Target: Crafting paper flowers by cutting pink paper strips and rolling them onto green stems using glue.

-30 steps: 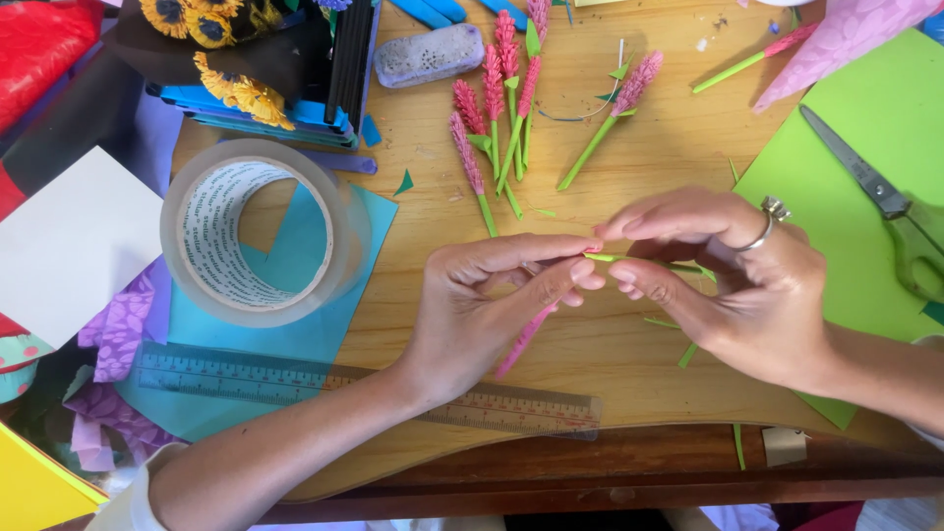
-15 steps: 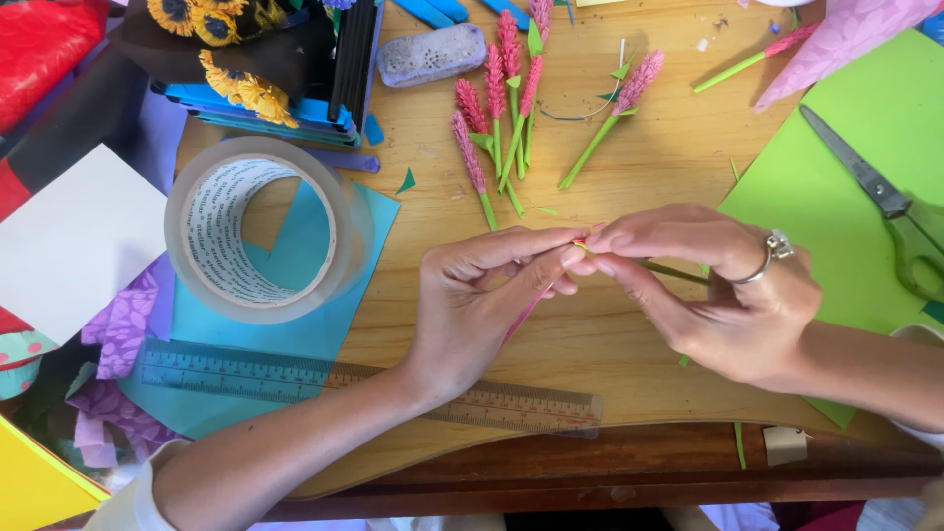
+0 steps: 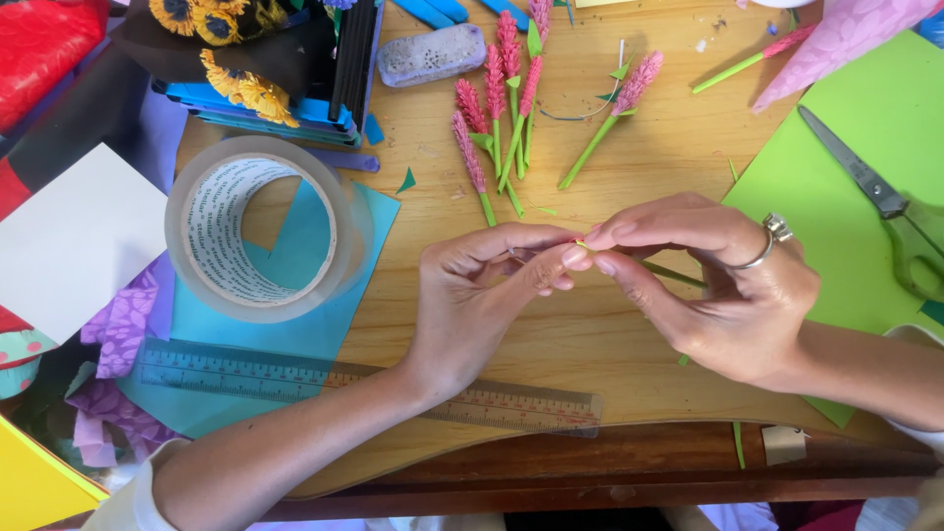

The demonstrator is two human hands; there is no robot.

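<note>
My left hand (image 3: 482, 295) and my right hand (image 3: 718, 285) meet fingertip to fingertip over the wooden table (image 3: 610, 344). Together they pinch one end of a thin green paper stem (image 3: 677, 276), which runs back under my right palm. A ring sits on my right hand. Whatever lies between the fingertips is hidden. Just beyond my hands, several finished pink paper flowers on green stems (image 3: 497, 98) lie on the table.
A big roll of clear tape (image 3: 256, 231) rests on blue paper (image 3: 324, 324) at the left, with a clear ruler (image 3: 295, 379) near the front edge. Green-handled scissors (image 3: 875, 197) lie on a green sheet (image 3: 865, 108) at the right. A pink paper cone (image 3: 846, 39), paper sunflowers (image 3: 236, 88) and purple scraps (image 3: 123, 320) lie around.
Both hands stayed joined at the fingertips and drifted slightly left. The pink strip that hung below my left hand a second ago no longer shows.
</note>
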